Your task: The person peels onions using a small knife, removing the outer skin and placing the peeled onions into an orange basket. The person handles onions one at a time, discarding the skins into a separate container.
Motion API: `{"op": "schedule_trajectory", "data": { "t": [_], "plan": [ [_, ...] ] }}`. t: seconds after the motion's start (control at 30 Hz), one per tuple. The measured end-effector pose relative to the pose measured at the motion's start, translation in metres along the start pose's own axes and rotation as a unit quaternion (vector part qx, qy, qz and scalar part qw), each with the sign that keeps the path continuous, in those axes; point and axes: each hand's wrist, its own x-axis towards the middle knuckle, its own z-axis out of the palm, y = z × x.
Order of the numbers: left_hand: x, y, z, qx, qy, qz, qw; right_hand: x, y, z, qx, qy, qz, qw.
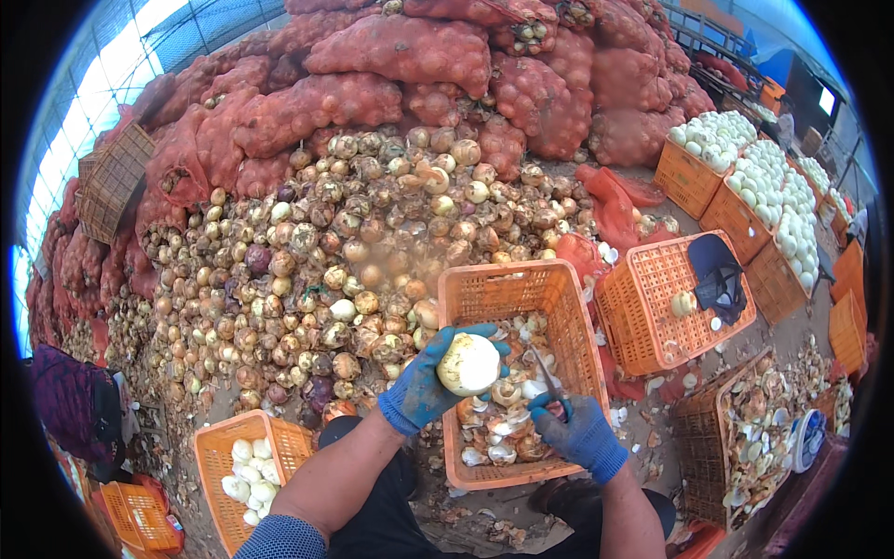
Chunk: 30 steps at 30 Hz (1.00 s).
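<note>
My left hand (pixel 429 370), in a blue work glove, holds a large, partly peeled onion (pixel 469 365) whose pale flesh shows with some yellow-green skin. A knife (pixel 545 374) is gripped in my right hand (pixel 580 433), also gloved in blue, with its blade angled up and to the left. The blade is apart from the onion. Below both hands stands an orange plastic crate (pixel 514 478) holding onion skins and cut ends (pixel 499 433). Left of my knees, a second orange crate (pixel 216 475) contains several peeled white onions (pixel 253 475).
A heap of unpeeled onions (pixel 335 237) spreads ahead, backed by stacked red mesh sacks (pixel 398 52). On the right, an upturned orange crate (pixel 628 307) bears a dark cap (pixel 716 258). Beyond it stand crates full of peeled onions (pixel 765 189). A scrap-filled crate (pixel 705 447) sits at lower right. Another person (pixel 70 409) is at left.
</note>
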Motion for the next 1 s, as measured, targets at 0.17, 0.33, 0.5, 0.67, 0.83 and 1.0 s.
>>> {"op": "schedule_trajectory", "data": {
  "t": [0.17, 0.33, 0.5, 0.67, 0.83, 1.0],
  "plan": [
    [-0.013, 0.018, 0.032, 0.171, -0.054, 0.085, 0.980, 0.007, -0.037, 0.006, 0.281, -0.103, 0.096, 0.949],
    [-0.014, 0.018, 0.031, 0.356, -0.044, 0.118, 0.926, 0.013, -0.029, 0.024, 0.377, -0.088, 0.056, 0.920],
    [-0.008, 0.016, 0.041, 0.513, -0.078, 0.131, 0.845, 0.019, -0.015, 0.034, 0.446, -0.035, 0.033, 0.894],
    [-0.009, 0.009, 0.045, 0.438, -0.067, 0.035, 0.896, 0.017, -0.021, 0.027, 0.410, 0.031, -0.004, 0.912],
    [-0.016, 0.010, 0.044, 0.305, -0.043, -0.010, 0.951, 0.009, -0.034, 0.017, 0.378, 0.002, 0.022, 0.926],
    [-0.015, 0.011, 0.040, 0.290, -0.017, -0.050, 0.956, 0.013, -0.037, 0.019, 0.199, 0.054, -0.145, 0.968]
  ]
}}
